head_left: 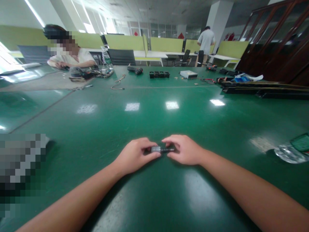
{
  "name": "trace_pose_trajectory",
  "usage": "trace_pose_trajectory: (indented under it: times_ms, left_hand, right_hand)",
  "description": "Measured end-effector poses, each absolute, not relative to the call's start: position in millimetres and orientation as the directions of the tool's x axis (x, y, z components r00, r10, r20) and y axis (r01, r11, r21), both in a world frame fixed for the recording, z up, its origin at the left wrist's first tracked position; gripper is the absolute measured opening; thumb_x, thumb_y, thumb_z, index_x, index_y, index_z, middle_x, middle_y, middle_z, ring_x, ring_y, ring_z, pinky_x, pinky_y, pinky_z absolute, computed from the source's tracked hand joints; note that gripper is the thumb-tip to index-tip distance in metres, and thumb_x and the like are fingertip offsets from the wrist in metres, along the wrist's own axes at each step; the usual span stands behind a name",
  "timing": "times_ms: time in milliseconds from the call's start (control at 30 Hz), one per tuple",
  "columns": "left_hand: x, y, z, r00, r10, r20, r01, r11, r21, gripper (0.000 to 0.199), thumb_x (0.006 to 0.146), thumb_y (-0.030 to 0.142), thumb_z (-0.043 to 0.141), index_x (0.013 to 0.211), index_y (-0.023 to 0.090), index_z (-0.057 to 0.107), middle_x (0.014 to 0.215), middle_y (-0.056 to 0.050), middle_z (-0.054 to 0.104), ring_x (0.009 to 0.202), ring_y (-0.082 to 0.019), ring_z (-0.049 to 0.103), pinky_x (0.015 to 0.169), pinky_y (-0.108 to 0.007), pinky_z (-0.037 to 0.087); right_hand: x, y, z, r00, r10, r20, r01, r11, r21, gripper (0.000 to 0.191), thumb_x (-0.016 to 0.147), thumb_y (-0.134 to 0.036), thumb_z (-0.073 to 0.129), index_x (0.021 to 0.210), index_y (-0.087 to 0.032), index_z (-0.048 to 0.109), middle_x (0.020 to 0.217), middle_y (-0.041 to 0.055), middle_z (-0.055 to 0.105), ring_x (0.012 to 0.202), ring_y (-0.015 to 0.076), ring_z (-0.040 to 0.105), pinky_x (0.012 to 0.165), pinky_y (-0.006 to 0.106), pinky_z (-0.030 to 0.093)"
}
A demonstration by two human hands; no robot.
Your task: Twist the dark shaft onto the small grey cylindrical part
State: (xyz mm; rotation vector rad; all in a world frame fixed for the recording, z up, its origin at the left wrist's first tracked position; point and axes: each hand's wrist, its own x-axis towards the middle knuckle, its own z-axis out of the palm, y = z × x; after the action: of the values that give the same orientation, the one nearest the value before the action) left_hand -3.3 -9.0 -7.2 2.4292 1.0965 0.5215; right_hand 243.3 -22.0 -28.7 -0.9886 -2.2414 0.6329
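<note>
Just above the green table, or resting on it, lies a small cylindrical piece (156, 149) with a grey body and a thin, dark, ribbed shaft pointing right. My left hand (136, 154) grips the grey body between thumb and fingers. Around the dark shaft end, my right hand (184, 149) curves with thumb and fingers apart, the tip reaching between them. Whether the right fingers touch the shaft I cannot tell. The piece's exact kind is too small to make out.
Beneath my hands spreads the glossy green tabletop (154, 119). A clear plastic-wrapped item (291, 153) sits at right; a pixelated object (21, 161) at left. Along the far side are a black fan-like block (159, 74), a white box (188, 74), a cable (117, 82) and a seated person (72, 59).
</note>
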Motion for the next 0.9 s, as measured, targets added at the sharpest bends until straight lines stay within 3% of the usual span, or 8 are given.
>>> trace_pose_trajectory:
  times_ms: [233,900]
  left_hand:
    - [-3.3,-9.2,-7.1,0.623,0.767,0.155,0.616,-0.603,0.507,0.028,0.089,0.049,0.065,0.099,0.025,0.077,0.076,0.001,0.065,0.069,-0.013,0.058,0.063,-0.023,0.038]
    - [-1.9,-10.2,-5.8,0.606,0.779,0.162,0.629,-0.593,0.502,0.029,0.089,0.05,0.065,0.097,0.024,0.077,0.076,-0.001,0.065,0.068,-0.014,0.058,0.061,-0.023,0.039]
  right_hand:
    - [240.7,-21.5,-27.9,-0.559,0.766,0.317,0.52,0.622,-0.586,0.028,0.079,-0.021,0.072,0.106,-0.018,0.07,0.101,0.0063,0.071,0.09,0.0189,0.064,0.082,0.03,0.049]
    - [237.3,-21.7,-27.8,-0.579,0.749,0.322,0.536,0.647,-0.542,0.022,0.081,-0.024,0.072,0.103,-0.021,0.071,0.103,0.0044,0.072,0.094,0.0192,0.065,0.086,0.033,0.046]
